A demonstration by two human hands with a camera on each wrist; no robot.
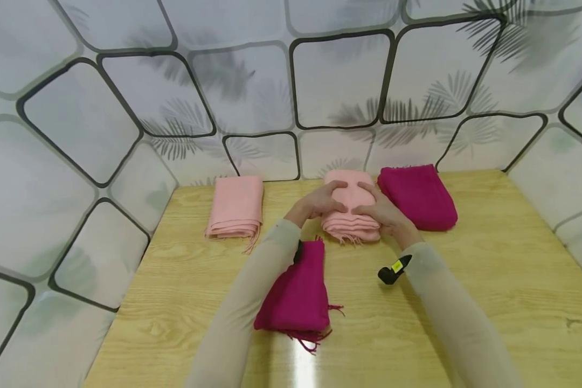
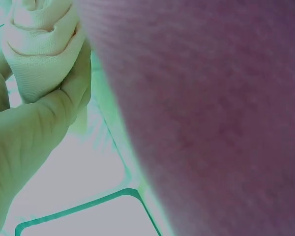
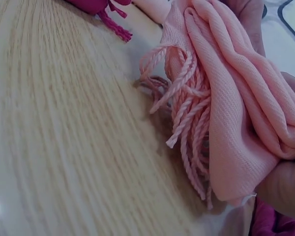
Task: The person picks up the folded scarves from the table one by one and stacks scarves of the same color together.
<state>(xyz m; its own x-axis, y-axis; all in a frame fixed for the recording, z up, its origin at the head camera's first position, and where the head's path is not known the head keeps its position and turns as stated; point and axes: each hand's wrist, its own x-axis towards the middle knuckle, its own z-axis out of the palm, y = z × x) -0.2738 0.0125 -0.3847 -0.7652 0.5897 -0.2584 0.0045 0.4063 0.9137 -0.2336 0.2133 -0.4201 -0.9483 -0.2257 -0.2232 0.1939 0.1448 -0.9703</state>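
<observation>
Wooden table (image 1: pixel 490 280) against a patterned wall. From left: a folded pink scarf (image 1: pixel 235 207) lying apart; the left hand (image 1: pixel 320 203) and right hand (image 1: pixel 380 211) gripping a second folded pink scarf (image 1: pixel 350 213) between them (fringe toward the viewer); a magenta scarf (image 1: pixel 417 196) just beside it.

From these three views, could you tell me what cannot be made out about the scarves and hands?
- Head view: the left hand and right hand hide the middle of the pink scarf.
- Left wrist view: a magenta scarf fills the frame, blurred.
- Right wrist view: the right hand is cut off by the edge.
</observation>
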